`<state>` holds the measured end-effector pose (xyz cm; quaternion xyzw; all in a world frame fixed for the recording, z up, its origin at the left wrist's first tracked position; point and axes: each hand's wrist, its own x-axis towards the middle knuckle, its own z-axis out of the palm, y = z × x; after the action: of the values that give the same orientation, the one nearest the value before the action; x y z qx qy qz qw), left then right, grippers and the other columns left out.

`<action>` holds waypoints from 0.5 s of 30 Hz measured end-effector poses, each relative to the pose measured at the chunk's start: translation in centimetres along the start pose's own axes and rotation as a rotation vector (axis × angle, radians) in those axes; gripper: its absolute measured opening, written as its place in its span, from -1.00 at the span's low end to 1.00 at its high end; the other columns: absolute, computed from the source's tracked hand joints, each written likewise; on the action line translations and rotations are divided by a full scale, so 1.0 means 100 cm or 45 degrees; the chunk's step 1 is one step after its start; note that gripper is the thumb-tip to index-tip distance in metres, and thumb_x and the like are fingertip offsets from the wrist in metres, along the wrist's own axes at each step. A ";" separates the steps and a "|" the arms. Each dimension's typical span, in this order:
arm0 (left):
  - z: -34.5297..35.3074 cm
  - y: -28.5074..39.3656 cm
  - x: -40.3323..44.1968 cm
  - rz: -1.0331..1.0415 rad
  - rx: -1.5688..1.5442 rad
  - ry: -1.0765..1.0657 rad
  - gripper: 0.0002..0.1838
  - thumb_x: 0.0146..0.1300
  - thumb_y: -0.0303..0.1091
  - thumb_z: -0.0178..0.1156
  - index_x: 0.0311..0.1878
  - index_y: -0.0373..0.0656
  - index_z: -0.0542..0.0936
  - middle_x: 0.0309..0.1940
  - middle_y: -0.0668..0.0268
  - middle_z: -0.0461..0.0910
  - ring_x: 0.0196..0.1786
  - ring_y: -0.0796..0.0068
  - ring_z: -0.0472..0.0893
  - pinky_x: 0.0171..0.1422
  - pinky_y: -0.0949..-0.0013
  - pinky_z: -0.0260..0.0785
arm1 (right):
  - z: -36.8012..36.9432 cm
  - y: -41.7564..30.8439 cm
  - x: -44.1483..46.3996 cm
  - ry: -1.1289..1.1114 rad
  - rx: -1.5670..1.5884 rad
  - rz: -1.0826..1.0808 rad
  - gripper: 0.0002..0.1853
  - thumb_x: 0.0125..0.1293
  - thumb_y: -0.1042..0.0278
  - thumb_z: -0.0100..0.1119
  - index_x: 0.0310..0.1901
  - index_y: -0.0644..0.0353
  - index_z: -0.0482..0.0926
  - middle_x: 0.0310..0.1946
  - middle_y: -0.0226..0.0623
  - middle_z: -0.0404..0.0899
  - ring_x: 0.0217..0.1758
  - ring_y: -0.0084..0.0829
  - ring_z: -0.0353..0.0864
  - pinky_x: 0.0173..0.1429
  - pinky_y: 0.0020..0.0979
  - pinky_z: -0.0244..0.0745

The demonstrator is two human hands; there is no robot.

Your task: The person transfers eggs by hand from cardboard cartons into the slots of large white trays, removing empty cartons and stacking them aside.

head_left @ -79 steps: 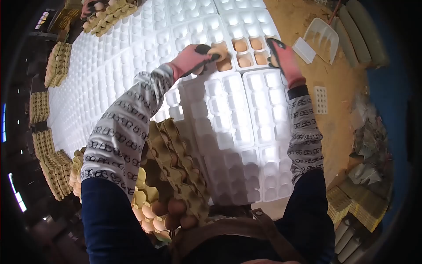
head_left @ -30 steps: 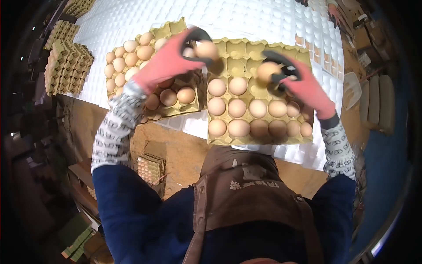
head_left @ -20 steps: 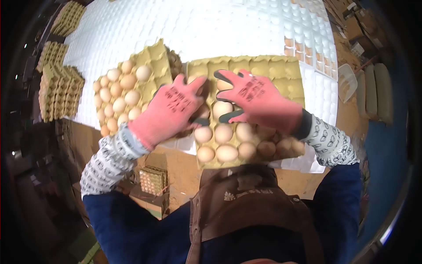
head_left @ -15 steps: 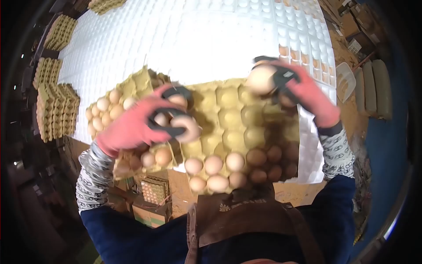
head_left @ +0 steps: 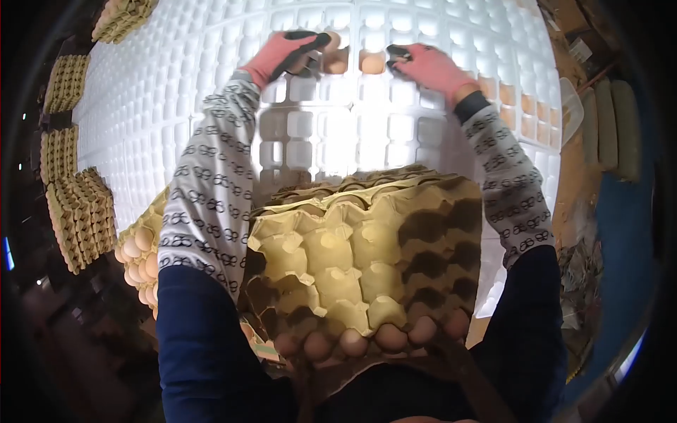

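Observation:
My left hand (head_left: 293, 56), in a pink glove with black fingertips, reaches over the white dimpled tray (head_left: 300, 123). An egg (head_left: 331, 41) is at its fingertips, and another brown egg (head_left: 335, 62) sits in a hollow just below. My right hand (head_left: 427, 68), gloved alike, has its fingers curled just right of an egg (head_left: 371, 63) in the tray. Its palm side is hidden, so what it holds does not show. Below both hands, a stack of yellowish pulp egg trays (head_left: 335, 250) tilts against my body, with a row of eggs (head_left: 354, 343) along its near edge.
More eggs (head_left: 525, 113) sit in the white trays at right. A pulp tray of eggs (head_left: 141, 261) is beside my left arm. Stacked pulp trays (head_left: 81, 218) line the left edge. A clear plastic container (head_left: 572, 116) and grey padded bolsters (head_left: 612, 123) are at right.
Both hands have moved forward from above the pulp tray to the white tray with eggs. Eggs now sit in hollows between them. The pulp trays now tilt up nearer my body.

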<state>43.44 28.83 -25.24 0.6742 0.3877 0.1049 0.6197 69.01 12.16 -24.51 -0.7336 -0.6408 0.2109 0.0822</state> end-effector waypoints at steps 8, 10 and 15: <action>0.002 -0.016 -0.023 0.194 1.003 0.545 -0.55 0.09 -0.05 0.36 -0.07 -0.15 0.59 -0.01 0.18 0.58 0.05 0.14 0.57 0.19 0.23 0.40 | 0.011 0.034 -0.024 0.600 0.907 0.306 -0.68 0.24 0.25 0.15 -0.03 0.22 0.61 -0.17 -0.25 0.65 -0.25 -0.41 0.63 -0.11 -0.40 0.52; 0.000 -0.052 -0.013 0.269 0.978 0.671 -0.59 0.18 -0.12 0.27 0.02 -0.14 0.55 0.07 0.14 0.51 0.13 0.11 0.52 0.25 0.20 0.35 | 0.032 0.032 -0.036 0.779 0.053 -0.108 -0.62 0.28 0.20 0.15 0.13 -0.02 0.56 0.14 -0.25 0.55 0.08 -0.17 0.58 0.21 -0.27 0.45; -0.026 -0.066 -0.018 0.470 1.250 0.632 -0.62 0.29 -0.23 0.16 0.13 -0.13 0.51 0.15 0.10 0.50 0.08 0.10 0.53 0.20 0.19 0.38 | 0.028 0.057 -0.063 0.691 0.464 -0.188 -0.60 0.37 0.18 0.08 0.22 -0.05 0.51 -0.01 -0.20 0.60 -0.02 -0.29 0.62 0.10 -0.32 0.50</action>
<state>38.00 29.19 -30.10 0.8944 0.4005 0.1742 0.0964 72.45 4.63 -28.00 -0.6878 -0.5988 0.1123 0.3947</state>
